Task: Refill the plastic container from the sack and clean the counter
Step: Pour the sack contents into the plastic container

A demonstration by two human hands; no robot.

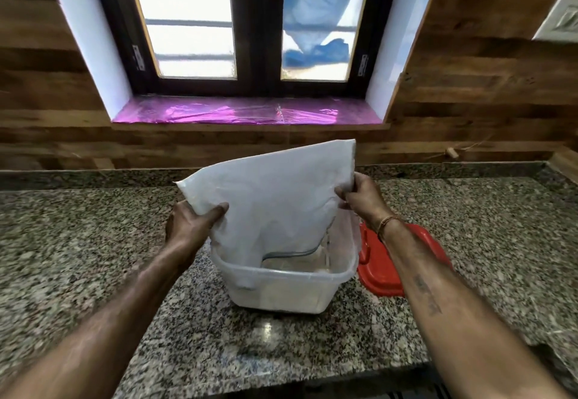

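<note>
We hold the white sack [272, 198] upended over the clear plastic container [283, 280], its lower end dipping inside the container's rim and its flat bottom edge tilted up toward 1 o'clock. The container stands on the speckled granite counter [93, 242], just ahead of us at 12 o'clock, and a pale fill shows through its near wall, though we cannot tell how high it reaches. Our left hand [187, 226] clamps the sack's lower left corner, thumb pressed across the front of the sack and fingers hidden behind it. Our right hand [362, 195] pinches the sack's right edge, fingers curled over the fold. The sack blocks our sight of most of the container's far wall and of its mouth on the left.

Just beside the container at 3 o'clock lies a red lid [381, 273], flat on the counter and partly covered by our right forearm, which wears a thin thread band [386, 223] at the wrist. Farther out at 12 o'clock, a wood-patterned wall rises from the counter's back edge, with a dark-framed window [253, 23] set in it and a shiny pink sheet [203, 114] lining the sill. A white switch plate [560, 20] sits on the wall at 2 o'clock.
</note>
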